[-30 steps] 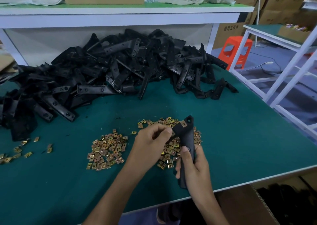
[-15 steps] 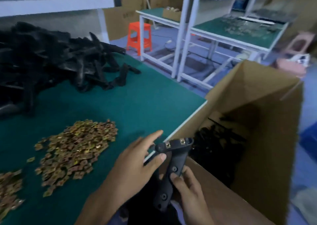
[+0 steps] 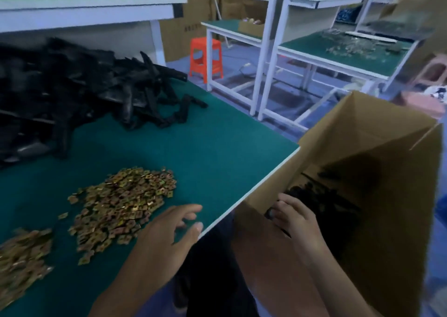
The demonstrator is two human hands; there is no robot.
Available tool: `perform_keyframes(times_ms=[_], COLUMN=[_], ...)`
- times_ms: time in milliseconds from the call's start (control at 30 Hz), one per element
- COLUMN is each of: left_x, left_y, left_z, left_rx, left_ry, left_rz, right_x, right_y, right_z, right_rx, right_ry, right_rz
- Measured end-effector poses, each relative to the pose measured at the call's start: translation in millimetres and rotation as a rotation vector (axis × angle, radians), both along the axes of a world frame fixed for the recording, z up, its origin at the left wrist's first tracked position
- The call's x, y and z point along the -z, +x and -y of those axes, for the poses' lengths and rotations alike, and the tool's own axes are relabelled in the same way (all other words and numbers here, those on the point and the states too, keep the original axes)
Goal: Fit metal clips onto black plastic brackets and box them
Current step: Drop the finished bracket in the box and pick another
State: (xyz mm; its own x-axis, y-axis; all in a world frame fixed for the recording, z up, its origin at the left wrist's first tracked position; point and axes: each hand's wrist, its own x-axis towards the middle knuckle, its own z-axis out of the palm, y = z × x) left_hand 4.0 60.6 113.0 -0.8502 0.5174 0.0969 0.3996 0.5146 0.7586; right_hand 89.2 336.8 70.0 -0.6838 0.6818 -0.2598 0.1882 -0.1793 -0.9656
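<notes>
I'm watching the right hand (image 3: 294, 220) sitting inside the box (image 3: 362, 133), its grip hidden from me; the left hand (image 3: 169, 234) is hovering empty, fingers loose, clips (image 3: 121, 203) lying just forward-left of it.

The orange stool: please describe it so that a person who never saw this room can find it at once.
Start at the green work table that carries the heap of black brackets. Look past its far edge to the floor, by the corner leg of the next white-framed table. The stool stands there, the only bright orange thing in view.
</notes>
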Motion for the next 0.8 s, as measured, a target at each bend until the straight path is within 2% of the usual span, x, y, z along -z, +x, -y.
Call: perform_keyframes(times_ms=[133,267,400,500,600,667,800], left_x=[7,3,1,3,1,-2,4], left_y=[-10,-36,-84,-127,-165,-188,-224], left_z=[52,112,170,214,252,275,302], left_rx=[-0.179,-0.460,-0.687,-0.843,-0.968,-0.978,-0.863], left_ry=[-0.009,-0.022,-0.073,-0.259,-0.495,-0.618,-0.880], left_rz=[0.042,-0.081,-0.164,-0.187,-0.295,-0.317,-0.212], right_x=[-9,-27,-28,-21,-19,-17,-10], right_y=[-34,-69,-90,-98,-100,-102,-109], right_z=[71,137,191,209,213,214,218], right_rx=[-0.276,-0.579,-0.800,-0.775,-0.703,-0.664,-0.625], right_ry=[0.177,0.412,0.507,0.582,0.654,0.691,0.718], right_rz=[-0.076,-0.146,-0.136,-0.128,-0.102,-0.089,-0.039])
